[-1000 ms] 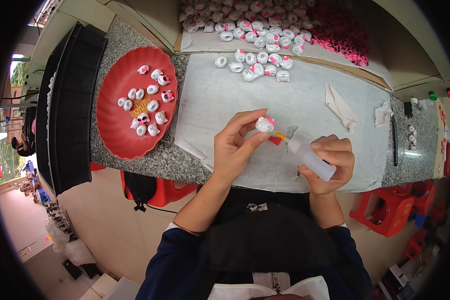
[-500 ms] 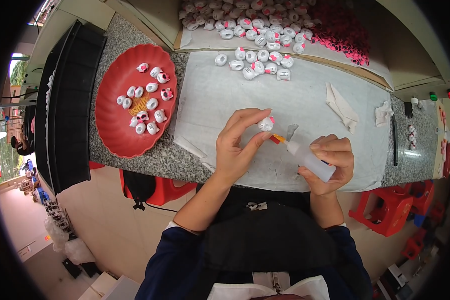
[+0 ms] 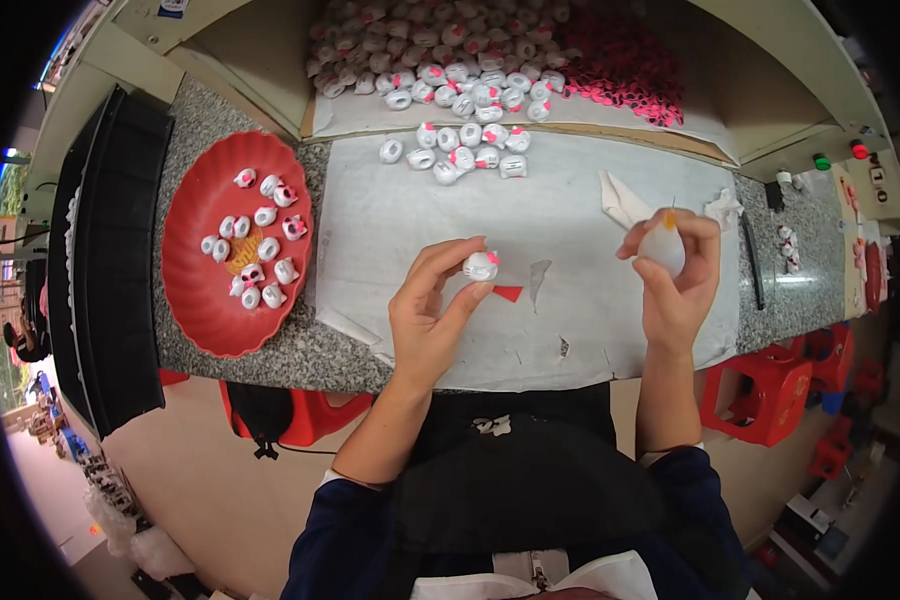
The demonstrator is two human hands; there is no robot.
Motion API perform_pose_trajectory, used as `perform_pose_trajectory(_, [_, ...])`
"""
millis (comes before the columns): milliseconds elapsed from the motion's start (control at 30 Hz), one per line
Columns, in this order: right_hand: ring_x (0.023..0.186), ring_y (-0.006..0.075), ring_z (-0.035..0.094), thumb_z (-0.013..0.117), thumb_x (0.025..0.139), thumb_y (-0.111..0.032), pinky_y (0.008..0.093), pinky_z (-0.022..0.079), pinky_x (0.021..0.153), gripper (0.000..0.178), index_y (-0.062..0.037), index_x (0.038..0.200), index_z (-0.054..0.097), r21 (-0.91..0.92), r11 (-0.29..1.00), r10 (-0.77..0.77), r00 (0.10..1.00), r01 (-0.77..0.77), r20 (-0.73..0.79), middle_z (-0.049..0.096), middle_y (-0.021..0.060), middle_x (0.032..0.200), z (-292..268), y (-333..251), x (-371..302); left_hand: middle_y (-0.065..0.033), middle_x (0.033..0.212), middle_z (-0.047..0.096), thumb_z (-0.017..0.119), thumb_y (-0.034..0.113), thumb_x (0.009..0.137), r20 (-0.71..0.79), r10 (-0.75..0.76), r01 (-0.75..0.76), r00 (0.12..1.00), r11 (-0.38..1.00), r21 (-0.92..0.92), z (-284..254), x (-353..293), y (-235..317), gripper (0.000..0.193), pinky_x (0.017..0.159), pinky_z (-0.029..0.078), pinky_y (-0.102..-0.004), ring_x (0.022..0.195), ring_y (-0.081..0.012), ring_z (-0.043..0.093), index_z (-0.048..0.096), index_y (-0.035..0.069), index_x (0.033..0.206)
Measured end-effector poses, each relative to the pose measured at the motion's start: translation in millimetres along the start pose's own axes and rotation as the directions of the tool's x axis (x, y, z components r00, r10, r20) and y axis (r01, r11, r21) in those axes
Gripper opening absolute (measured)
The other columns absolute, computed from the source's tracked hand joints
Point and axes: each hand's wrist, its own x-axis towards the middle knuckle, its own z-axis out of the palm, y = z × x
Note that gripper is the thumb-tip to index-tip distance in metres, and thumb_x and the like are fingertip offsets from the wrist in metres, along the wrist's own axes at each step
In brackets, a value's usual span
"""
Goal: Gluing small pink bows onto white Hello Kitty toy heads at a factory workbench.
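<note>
Between the thumb and fingers of my left hand [image 3: 420, 320] is a small white cat-head figure [image 3: 481, 267] with a pink bow, held above the paper-covered bench. My right hand [image 3: 682, 295] is wrapped around a white squeeze bottle [image 3: 663, 251], its orange-yellow tip and thin needle pointing upward. The bottle stands apart from the figure, close to a folded white cloth [image 3: 623, 203]. Under the left fingertips lie a small red triangular piece [image 3: 508, 293] and a grey scrap [image 3: 538, 282] on the white paper [image 3: 450, 350].
To the left, a red scalloped tray [image 3: 185, 300] carries several cat heads. Farther back lie a loose group of heads [image 3: 460, 158], a large heap of them [image 3: 440, 45] and a pile of pink pieces [image 3: 630, 70] in a shelf. A black rod [image 3: 751, 262] lies at right.
My right hand has drawn the bottle away from the figure, to the right and farther back, and tipped it upright. The left hand still holds the cat head. The whole view has shifted somewhat.
</note>
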Motion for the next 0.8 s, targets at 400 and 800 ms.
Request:
perform_pose_trajectory(400, [0.076,0.0252,0.056,0.061,0.067,-0.015,0.0356,0.043,0.059,0.024,-0.0047,0.088,0.055,-0.941,0.271,-0.104,0.978,0.203,0.181,0.057,0.0109,0.077,-19,75,127,-0.0093,0.099,0.050,0.057,-0.005,0.069,0.006,0.027,-0.027,1.000,1.000,-0.004,0,-5,2,0.032,0.080,0.039,-0.0266,0.091,-0.0157,0.049,0.052,0.000,0.100])
perform_pose_trajectory(800, [0.074,0.0302,0.055,0.062,0.063,-0.008,0.0363,0.043,0.062,0.022,-0.0018,0.083,0.057,-0.951,0.095,0.038,0.954,0.294,0.299,0.057,0.0132,0.081,-18,70,133,-0.0095,0.100,0.049,0.058,-0.004,0.070,-0.001,0.050,-0.050,0.999,0.998,-0.026,-2,-3,0,0.031,0.079,0.041,-0.0270,0.091,-0.0158,0.049,0.052,0.001,0.100])
